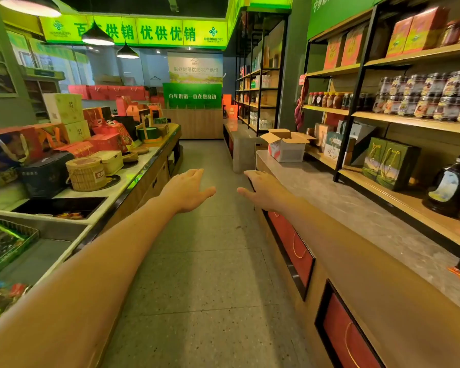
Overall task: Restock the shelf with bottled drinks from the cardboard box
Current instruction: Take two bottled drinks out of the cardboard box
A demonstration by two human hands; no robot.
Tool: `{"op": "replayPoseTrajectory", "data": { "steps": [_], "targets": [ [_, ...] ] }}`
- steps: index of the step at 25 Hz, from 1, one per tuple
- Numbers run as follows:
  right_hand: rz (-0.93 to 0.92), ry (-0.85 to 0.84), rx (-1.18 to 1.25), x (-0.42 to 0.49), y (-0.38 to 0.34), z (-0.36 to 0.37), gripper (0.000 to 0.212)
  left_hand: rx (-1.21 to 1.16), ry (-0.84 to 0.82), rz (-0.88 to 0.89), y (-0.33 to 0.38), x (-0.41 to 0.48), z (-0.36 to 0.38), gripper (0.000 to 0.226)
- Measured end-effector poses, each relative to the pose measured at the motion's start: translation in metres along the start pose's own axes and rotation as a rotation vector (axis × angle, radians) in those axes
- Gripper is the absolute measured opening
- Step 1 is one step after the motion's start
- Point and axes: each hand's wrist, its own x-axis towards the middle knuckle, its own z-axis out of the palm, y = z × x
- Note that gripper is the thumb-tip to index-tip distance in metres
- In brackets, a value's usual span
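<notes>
On the counter [356,208] past the right hand [263,191], well ahead of its fingertips, sits the box [286,148], flaps open, contents hidden. The shelf [414,208] stands to the right of that hand, carrying green bags [388,162] and a dark jug [449,185]. Both hands reach forward over the floor [210,261], fingers straight, holding nothing. The left hand [189,188] is level with the right, a gap between them.

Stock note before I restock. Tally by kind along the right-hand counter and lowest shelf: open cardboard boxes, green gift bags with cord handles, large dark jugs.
Open cardboard box: 1
Green gift bags: 2
Large dark jug: 1
Total: 4
</notes>
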Motion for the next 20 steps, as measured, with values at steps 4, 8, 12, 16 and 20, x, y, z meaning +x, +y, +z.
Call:
{"op": "replayPoseTrajectory", "data": {
  "steps": [4,8,12,16,20],
  "targets": [
    [0.025,0.067,0.016,0.072,0.012,0.011,0.062,0.019,0.02,0.026,-0.038,0.074,0.002,0.072],
    [0.045,0.063,-0.003,0.141,0.031,0.029,0.062,0.016,-0.007,0.046,-0.063,0.144,0.017,0.071],
    [0.047,0.064,-0.015,0.209,0.057,0.048,0.062,0.022,-0.019,0.051,-0.082,0.216,0.04,0.071],
    [0.004,0.075,-0.05,0.304,0.097,0.065,0.064,0.036,0.019,0.052,-0.095,0.312,0.061,0.071],
    [-0.021,0.048,-0.04,0.403,0.137,0.068,0.064,0.028,0.046,0.01,-0.104,0.411,0.067,0.071]
  ]
}}
